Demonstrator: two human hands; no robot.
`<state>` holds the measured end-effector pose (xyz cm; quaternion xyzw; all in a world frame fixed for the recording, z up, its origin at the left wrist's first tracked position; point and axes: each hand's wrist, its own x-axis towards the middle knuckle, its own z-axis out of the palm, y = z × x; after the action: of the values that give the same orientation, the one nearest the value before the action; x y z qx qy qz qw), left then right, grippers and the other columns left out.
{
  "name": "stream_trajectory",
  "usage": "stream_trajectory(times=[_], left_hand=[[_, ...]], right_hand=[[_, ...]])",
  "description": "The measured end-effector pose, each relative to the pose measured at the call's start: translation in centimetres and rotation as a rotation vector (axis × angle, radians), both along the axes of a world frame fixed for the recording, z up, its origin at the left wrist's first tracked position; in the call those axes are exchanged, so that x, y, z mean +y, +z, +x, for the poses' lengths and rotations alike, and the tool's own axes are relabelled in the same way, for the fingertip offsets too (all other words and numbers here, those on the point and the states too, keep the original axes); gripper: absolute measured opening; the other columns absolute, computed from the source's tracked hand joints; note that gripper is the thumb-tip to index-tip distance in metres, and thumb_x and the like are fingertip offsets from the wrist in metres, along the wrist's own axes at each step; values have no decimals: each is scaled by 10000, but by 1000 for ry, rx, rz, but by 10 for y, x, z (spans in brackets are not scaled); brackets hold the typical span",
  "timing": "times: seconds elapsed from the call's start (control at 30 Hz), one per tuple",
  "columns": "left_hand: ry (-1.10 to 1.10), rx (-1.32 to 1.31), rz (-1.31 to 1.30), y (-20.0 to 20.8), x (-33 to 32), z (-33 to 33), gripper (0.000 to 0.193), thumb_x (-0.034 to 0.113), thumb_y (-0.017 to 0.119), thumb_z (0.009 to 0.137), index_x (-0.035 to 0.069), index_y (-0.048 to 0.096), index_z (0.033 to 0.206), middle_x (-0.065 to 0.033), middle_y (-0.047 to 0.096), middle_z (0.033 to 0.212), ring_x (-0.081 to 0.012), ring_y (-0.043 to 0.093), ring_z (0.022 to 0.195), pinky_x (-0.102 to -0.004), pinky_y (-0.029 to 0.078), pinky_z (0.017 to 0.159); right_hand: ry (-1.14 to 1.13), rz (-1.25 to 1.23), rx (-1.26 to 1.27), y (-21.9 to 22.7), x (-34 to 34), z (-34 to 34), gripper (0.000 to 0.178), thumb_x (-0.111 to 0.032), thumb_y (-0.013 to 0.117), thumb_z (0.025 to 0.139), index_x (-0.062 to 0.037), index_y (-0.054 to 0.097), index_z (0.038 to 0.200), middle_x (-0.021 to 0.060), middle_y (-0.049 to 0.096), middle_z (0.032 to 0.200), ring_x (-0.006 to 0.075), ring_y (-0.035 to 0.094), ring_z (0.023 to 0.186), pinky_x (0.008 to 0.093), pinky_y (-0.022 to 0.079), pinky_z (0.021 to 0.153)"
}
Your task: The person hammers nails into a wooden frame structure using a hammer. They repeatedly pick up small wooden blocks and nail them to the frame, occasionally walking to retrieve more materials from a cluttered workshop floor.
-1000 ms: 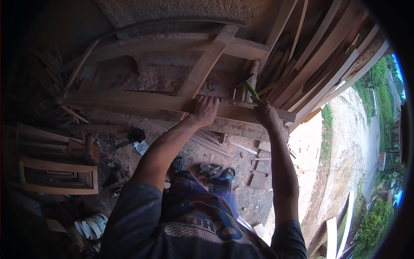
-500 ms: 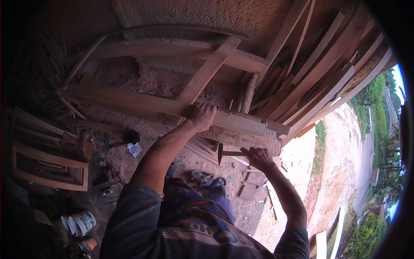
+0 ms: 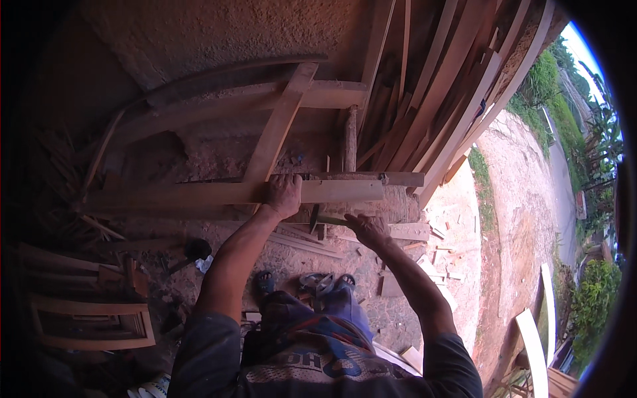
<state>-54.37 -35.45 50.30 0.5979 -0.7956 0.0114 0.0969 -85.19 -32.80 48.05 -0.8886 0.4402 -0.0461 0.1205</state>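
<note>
My left hand (image 3: 284, 194) presses flat on a long pale wooden rail (image 3: 219, 194) of a frame lying across in front of me. A cross bar (image 3: 277, 126) of the same frame runs up from under that hand toward a far rail (image 3: 318, 94). My right hand (image 3: 368, 229) is lower and to the right, closed around the handle of a hammer (image 3: 323, 220), its dark head hanging just under the rail's near edge. My legs and sandalled feet (image 3: 318, 284) are below the hands.
Long planks (image 3: 451, 86) lean against a rough wall (image 3: 212, 33) at upper right. Wood offcuts (image 3: 405, 232) litter the dirt floor. A small wooden frame (image 3: 93, 323) lies at lower left, a dark mallet-like tool (image 3: 192, 251) nearby. A sunlit dirt path (image 3: 524, 199) runs at right.
My right hand came off the rail's right end, dropped below it and now holds the hammer close under the rail. My left hand has stayed on the rail. The view has shifted.
</note>
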Motion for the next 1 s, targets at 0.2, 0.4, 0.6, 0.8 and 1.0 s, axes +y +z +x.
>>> stream_trajectory(times=[0.2,0.4,0.6,0.8,1.0], left_hand=[[-18,75,-138,-4,5,-3,265,107,597,754,10,505,983,-234,598,985,-392,593,958,-474,461,860],[15,-28,-153,-13,4,-3,363,132,639,755,18,548,1087,-212,606,1121,-345,569,1090,-450,421,962],[1,30,54,-9,2,-4,379,121,579,767,-50,524,1101,-290,580,1187,-384,543,1169,-512,351,1050],[46,-23,8,-12,2,-5,435,132,583,763,-63,518,1146,-288,539,1266,-357,516,1217,-516,325,1067],[13,-28,112,-5,-1,-7,473,162,602,770,-67,511,1174,-266,551,1256,-353,516,1227,-488,342,1059]], right_hand=[[-155,314,-268,7,71,-6,346,-297,704,895,-111,674,1185,130,696,834,292,684,722,392,518,601],[-335,503,-698,74,104,23,423,-152,601,961,-43,511,1360,54,580,750,153,568,691,313,470,648],[-275,107,-608,110,93,42,646,-10,482,961,-100,226,1547,220,656,873,377,669,776,425,524,659],[-242,56,-472,130,84,51,695,14,491,934,-96,200,1555,241,615,860,431,616,742,529,474,756],[-192,-158,-403,90,80,49,715,-17,495,918,-152,218,1563,236,612,814,400,621,679,498,476,570]])
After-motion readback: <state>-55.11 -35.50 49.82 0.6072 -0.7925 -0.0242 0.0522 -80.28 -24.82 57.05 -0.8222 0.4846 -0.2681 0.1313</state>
